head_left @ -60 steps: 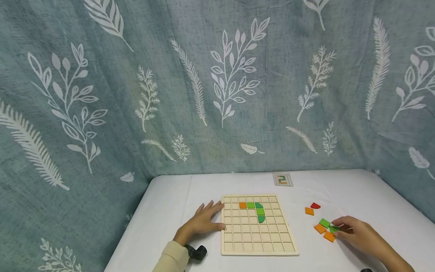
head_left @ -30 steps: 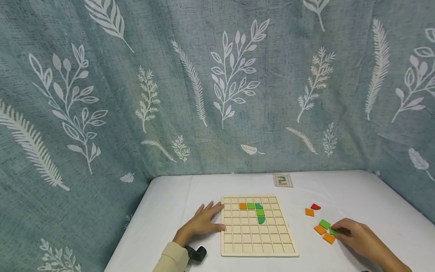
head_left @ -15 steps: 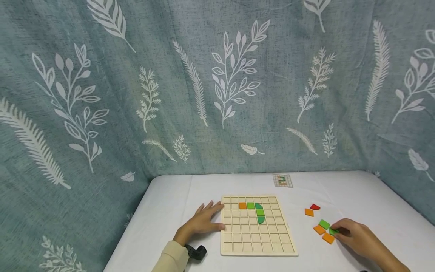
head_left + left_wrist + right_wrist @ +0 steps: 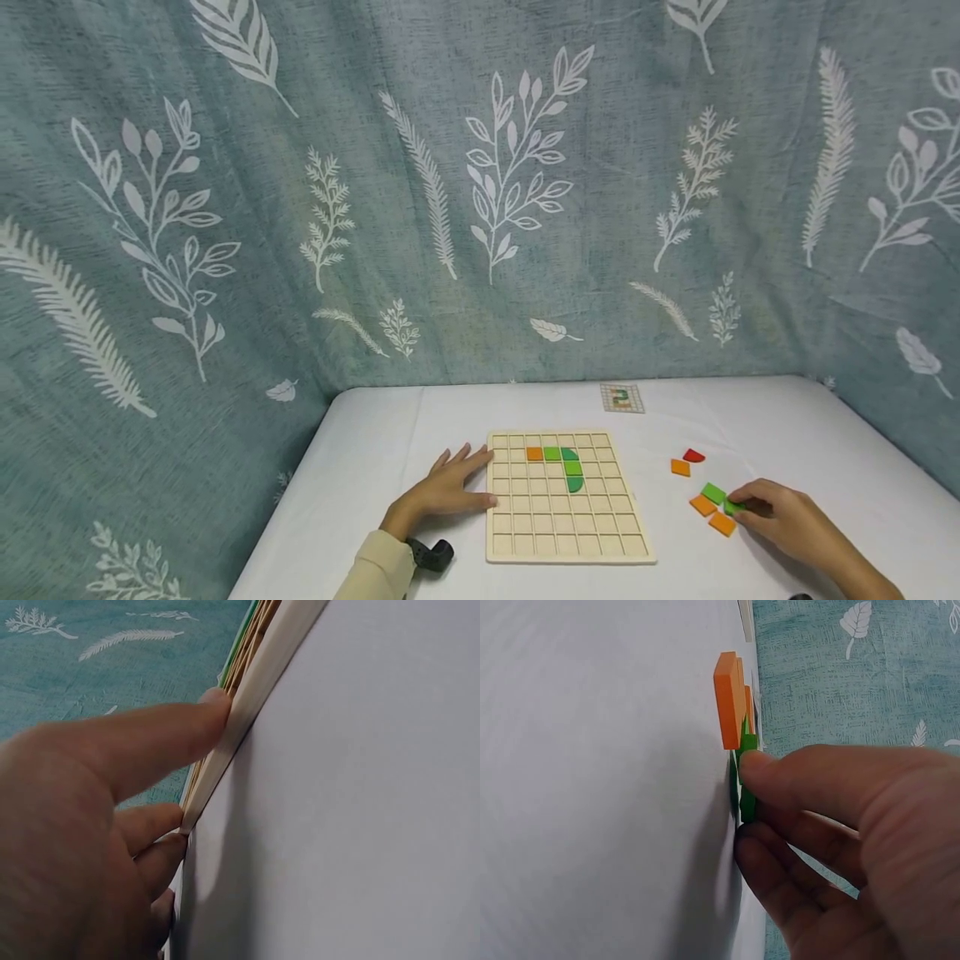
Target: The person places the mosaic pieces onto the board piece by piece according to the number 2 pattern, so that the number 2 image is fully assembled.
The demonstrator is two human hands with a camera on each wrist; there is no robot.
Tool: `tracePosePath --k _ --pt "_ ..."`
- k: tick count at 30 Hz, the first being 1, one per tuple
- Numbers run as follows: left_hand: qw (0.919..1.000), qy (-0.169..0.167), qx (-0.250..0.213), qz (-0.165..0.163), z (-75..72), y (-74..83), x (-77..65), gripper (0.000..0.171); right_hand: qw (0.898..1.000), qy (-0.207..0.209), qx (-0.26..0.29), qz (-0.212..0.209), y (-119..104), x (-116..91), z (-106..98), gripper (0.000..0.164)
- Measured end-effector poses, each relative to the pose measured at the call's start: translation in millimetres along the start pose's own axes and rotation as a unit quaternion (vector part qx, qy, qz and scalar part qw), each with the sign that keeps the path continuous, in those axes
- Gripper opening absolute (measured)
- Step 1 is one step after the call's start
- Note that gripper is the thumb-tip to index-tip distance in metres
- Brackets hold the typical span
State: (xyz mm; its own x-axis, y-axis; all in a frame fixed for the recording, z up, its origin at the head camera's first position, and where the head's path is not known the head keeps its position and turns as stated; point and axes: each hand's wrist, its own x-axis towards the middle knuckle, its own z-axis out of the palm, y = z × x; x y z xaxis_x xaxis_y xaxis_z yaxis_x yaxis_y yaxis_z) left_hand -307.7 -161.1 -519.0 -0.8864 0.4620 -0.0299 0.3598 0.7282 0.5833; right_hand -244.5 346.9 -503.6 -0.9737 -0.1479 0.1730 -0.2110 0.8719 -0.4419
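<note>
A: What do the hands hold?
B: On my feed the fingers of the right hand [image 4: 780, 512] are narrow, pinching a green tile [image 4: 748, 806] by its edges, low over the counter [image 4: 375, 433], next to the loose tiles [image 4: 722, 524]. I can't tell if it's fully lifted.
A: Why by the edges?
B: It's thin and flat, so I'd guess edges give the best purchase.
A: And the left hand [image 4: 446, 487]?
B: Fingers spread wide, thumb and fingertips touching the left edge of the board [image 4: 543, 525]; I'd judge that's to steady it. The set tiles [image 4: 573, 467] sit in its upper cells.
A: Any writing?
B: No brand I can read. The card [image 4: 622, 398] beyond the board shows a gridded, 2-like figure, probably laid there to stay visible.
</note>
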Motion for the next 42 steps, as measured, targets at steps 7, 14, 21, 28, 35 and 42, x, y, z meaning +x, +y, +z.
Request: tracePosePath --k 7,14,21,28,35,42 --pt "0.9998 -0.013 -0.007 0.01 -3.3 0.4 -0.8 0.083 1.0 0.005 0.009 -0.002 -4 -1 -2 0.02" --pt "0.9997 -0.017 -0.016 0.009 -4.5 0.5 -1.7 0.081 0.998 0.021 0.041 -0.043 -20 -2 -3 0.019" --pt "0.9997 -0.016 -0.016 0.0 -6.3 0.2 -3.8 0.082 0.995 0.01 0.067 -0.078 -42 4 -5 0.02" --pt "0.9997 -0.017 -0.019 0.0 -7.0 -1.6 -3.1 0.082 0.991 -0.025 0.073 -0.106 -62 13 -7 0.019" --pt "0.9996 -0.017 -0.024 0.002 -6.1 -3.8 -2.0 0.083 0.983 -0.043 0.087 -0.157 -77 24 -7 0.021" --pt "0.9995 -0.015 -0.028 0.008 -5.5 -5.2 -2.6 0.083 0.974 -0.043 0.106 -0.193 -96 36 0 0.019"
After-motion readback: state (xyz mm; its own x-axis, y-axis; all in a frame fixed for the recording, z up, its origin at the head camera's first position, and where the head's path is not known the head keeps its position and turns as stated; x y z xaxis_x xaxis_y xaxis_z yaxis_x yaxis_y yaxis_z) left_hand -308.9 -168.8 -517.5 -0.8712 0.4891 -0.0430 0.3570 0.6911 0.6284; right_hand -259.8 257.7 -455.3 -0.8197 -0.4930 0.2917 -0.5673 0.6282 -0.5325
